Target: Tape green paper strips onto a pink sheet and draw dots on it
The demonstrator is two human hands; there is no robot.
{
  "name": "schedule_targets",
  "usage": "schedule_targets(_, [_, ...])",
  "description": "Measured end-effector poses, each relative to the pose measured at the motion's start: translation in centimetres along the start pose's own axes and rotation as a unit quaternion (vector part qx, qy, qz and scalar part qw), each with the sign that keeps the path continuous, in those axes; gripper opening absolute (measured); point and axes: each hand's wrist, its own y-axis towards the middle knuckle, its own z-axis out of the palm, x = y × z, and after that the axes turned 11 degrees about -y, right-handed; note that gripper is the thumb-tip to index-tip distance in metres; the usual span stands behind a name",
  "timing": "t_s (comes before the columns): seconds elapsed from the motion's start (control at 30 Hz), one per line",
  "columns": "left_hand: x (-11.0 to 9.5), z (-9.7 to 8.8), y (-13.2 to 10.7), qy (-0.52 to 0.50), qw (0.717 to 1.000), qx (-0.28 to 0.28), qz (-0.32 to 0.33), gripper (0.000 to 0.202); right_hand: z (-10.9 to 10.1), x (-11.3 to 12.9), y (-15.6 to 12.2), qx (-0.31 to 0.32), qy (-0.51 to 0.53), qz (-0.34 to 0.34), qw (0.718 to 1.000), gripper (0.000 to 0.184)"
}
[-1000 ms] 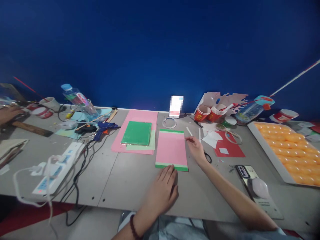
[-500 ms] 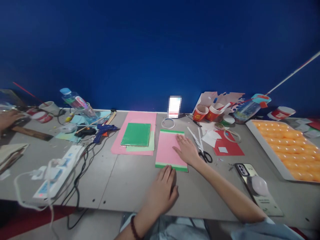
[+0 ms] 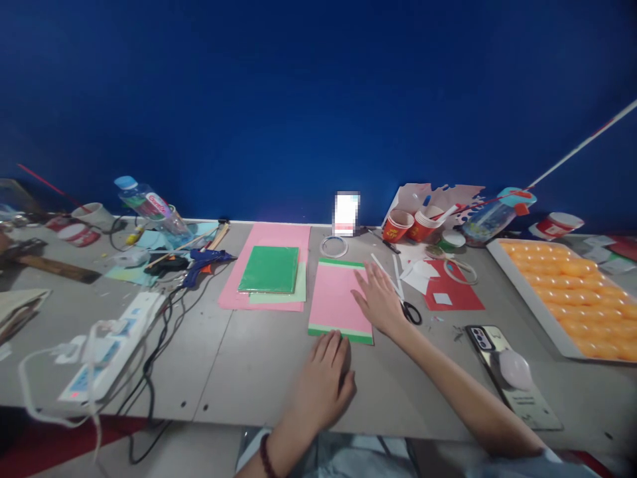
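A pink sheet (image 3: 334,292) with green strips along its far and near edges lies flat on the table. My left hand (image 3: 326,378) rests palm down at its near edge, fingers stretched out and the tips at the green strip. Over the right edge of the sheet lies my right hand (image 3: 381,302), its fingers spread and nothing held in them. Just beyond that hand are scissors (image 3: 411,312) with black handles, partly hidden by it. A green square pack (image 3: 270,269) sits on larger pink paper (image 3: 233,292) to the left.
On the left are a glue gun (image 3: 202,265), a power strip (image 3: 112,348) with cables, a tilted bottle (image 3: 156,206) and a hammer (image 3: 64,267). Paper cups (image 3: 398,226), red paper (image 3: 462,299), a phone (image 3: 507,372) and a tray of orange balls (image 3: 527,299) stand rightward.
My right hand has slid a little to the right across the sheet. My left hand stays at the near edge. Another person's hand at the far left has mostly moved out of view.
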Motion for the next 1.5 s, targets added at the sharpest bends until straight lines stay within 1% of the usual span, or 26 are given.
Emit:
schedule_targets(0.07, [0.0,0.0,0.1,0.002,1.0,-0.001,0.001,0.053,-0.1,0.6,-0.5,0.041,0.023,-0.077,0.996,0.051])
schedule_targets(0.1, [0.0,0.1,0.1,0.004,1.0,0.0,0.001,0.053,-0.1,0.9,-0.8,0.055,0.025,-0.096,0.994,0.051])
schedule_targets(0.13, [0.0,0.1,0.1,0.005,1.0,0.003,0.001,0.054,-0.1,1.1,-1.2,0.06,0.021,-0.102,0.993,0.052])
schedule_targets(0.23, [-0.1,0.1,0.1,0.007,1.0,0.008,-0.003,0.054,0.0,1.1,-2.3,0.047,-0.009,-0.068,0.997,0.054])
schedule_targets(0.37, [-0.1,0.1,0.0,-0.007,1.0,0.004,-0.004,0.054,-0.1,-0.4,-3.5,0.015,-0.033,0.002,0.999,0.057])
schedule_targets(0.47, [0.0,-0.1,0.2,-0.027,1.0,-0.008,-0.002,0.053,-0.2,-1.4,-3.5,-0.004,-0.035,0.041,0.999,0.06])
schedule_targets(0.53, [0.0,-0.5,0.5,-0.042,0.999,-0.003,-0.003,0.051,-0.2,-1.6,-2.8,-0.007,-0.027,0.042,0.999,0.06])
schedule_targets(0.6, [-0.2,-1.2,0.9,-0.051,0.998,0.026,0.001,0.051,-0.1,-1.4,-1.5,0.004,-0.004,0.02,1.0,0.058])
schedule_targets(0.7, [-0.2,-2.9,2.2,-0.07,0.993,0.082,0.043,0.053,0.1,-0.8,1.0,0.045,0.034,-0.021,0.998,0.056])
schedule_targets(0.77, [0.2,-4.2,3.8,-0.102,0.988,0.093,0.074,0.051,0.2,-0.2,2.5,0.068,0.037,-0.038,0.996,0.055])
schedule_targets(0.83, [1.3,-5.0,6.2,-0.108,0.991,0.048,0.06,0.043,0.3,0.4,3.7,0.073,0.035,-0.061,0.995,0.053])
schedule_targets(0.87, [2.0,-5.2,7.5,-0.093,0.995,0.009,0.044,0.042,0.4,0.6,4.1,0.069,0.037,-0.076,0.994,0.053])
schedule_targets(0.9, [2.7,-5.2,8.9,-0.069,0.997,-0.022,0.03,0.043,0.5,0.8,4.4,0.065,0.04,-0.088,0.993,0.052])
schedule_targets(0.97, [4.2,-4.4,11.4,0.004,0.997,-0.077,-0.008,0.043,0.9,1.1,4.9,0.057,0.045,-0.098,0.992,0.052])
schedule_targets(1.0, [4.8,-3.8,12.4,0.036,0.995,-0.088,-0.025,0.045,1.1,1.3,4.9,0.058,0.044,-0.096,0.993,0.052])
schedule_targets(1.07, [5.7,-2.3,13.7,0.068,0.992,-0.092,-0.047,0.05,1.5,1.5,5.0,0.066,0.034,-0.088,0.993,0.054])
schedule_targets(1.17, [6.3,-0.6,14.1,0.081,0.987,-0.108,-0.082,0.057,1.8,1.6,4.9,0.072,0.015,-0.088,0.993,0.057])
schedule_targets(1.23, [6.4,0.0,14.0,0.084,0.985,-0.119,-0.09,0.06,1.7,1.6,4.8,0.072,0.003,-0.081,0.994,0.057])
schedule_targets(1.37, [6.4,0.1,13.8,0.097,0.984,-0.115,-0.097,0.064,1.3,1.2,4.5,0.066,-0.036,-0.042,0.996,0.06])
schedule_targets(1.5, [6.4,0.0,13.9,0.114,0.983,-0.107,-0.094,0.072,1.1,1.0,4.4,0.036,-0.097,0.013,0.995,0.059])
